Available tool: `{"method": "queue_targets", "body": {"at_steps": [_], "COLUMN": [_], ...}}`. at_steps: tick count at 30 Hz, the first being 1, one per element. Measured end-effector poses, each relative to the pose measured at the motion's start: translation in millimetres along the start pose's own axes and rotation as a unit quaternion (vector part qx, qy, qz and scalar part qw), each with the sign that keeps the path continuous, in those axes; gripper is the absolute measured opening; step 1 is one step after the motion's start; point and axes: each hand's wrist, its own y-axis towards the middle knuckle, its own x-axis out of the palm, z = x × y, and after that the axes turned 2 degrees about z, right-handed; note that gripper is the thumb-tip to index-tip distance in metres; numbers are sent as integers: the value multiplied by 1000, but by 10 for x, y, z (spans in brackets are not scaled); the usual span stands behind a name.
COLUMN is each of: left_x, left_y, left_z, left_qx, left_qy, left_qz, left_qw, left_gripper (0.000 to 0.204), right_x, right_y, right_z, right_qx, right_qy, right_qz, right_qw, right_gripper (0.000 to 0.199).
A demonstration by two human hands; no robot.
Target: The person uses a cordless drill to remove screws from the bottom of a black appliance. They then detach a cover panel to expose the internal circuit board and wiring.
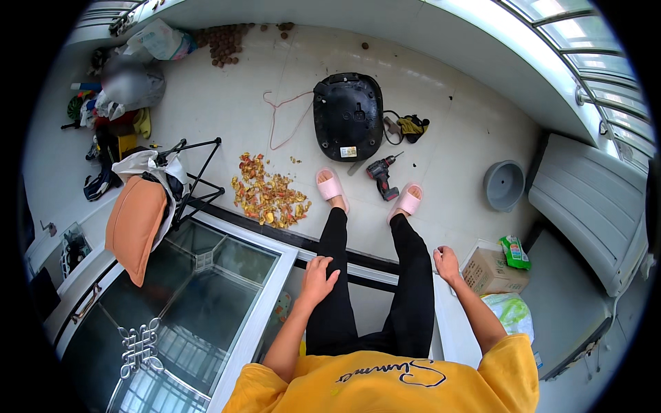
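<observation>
My left hand [318, 279] hangs beside my left thigh, fingers loosely bent and thumb apart, with nothing seen in it. My right hand [446, 263] is near the white door edge, fingers loosely bent; no held thing shows. Past my feet lies a large black rounded plastic shell [348, 113], with what looks like its underside up. A cordless drill [383, 177] with a bit fitted lies between that shell and my right pink slipper [410, 199]. My left pink slipper [332, 187] is just below the shell. Neither hand touches the drill or shell.
Orange-brown peel-like scraps [268, 195] are spread left of my feet. A folding chair frame with an orange cushion [138, 219] stands by the glass door [206, 275]. A grey basin [504, 186] and cardboard box [492, 272] are right. Brown round things [224, 45] lie far left.
</observation>
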Motion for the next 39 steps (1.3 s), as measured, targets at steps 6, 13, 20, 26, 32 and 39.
{"method": "queue_targets", "body": {"at_steps": [6,13,20,26,32,39], "left_x": [38,-39,-202,-245,222,725], "left_y": [335,1340,2275,2955,3785,4268], "left_z": [-596,-832,-1088,-1312,-1917,-2502], "left_qx": [8,-3,-68,18,26,-68], "left_qy": [22,-87,-303,-398,-481,-514], "left_qz": [6,59,-7,-38,89,108], "left_qw": [1000,994,950,917,872,848], "left_gripper": [47,29,28,34,25,33], "right_x": [188,-195,-475,-571,-91,1267], "right_y": [58,792,1519,1955,2744,3459], "right_z": [-327,-547,-453,-595,-860,-731], "right_qx": [-137,-401,-509,-487,-271,-121], "right_qy": [-28,-58,-97,-118,-120,3], "right_qz": [13,-169,-277,-338,-86,-139], "right_qw": [990,898,809,797,951,983], "right_gripper": [48,37,46,46,22,31]}}
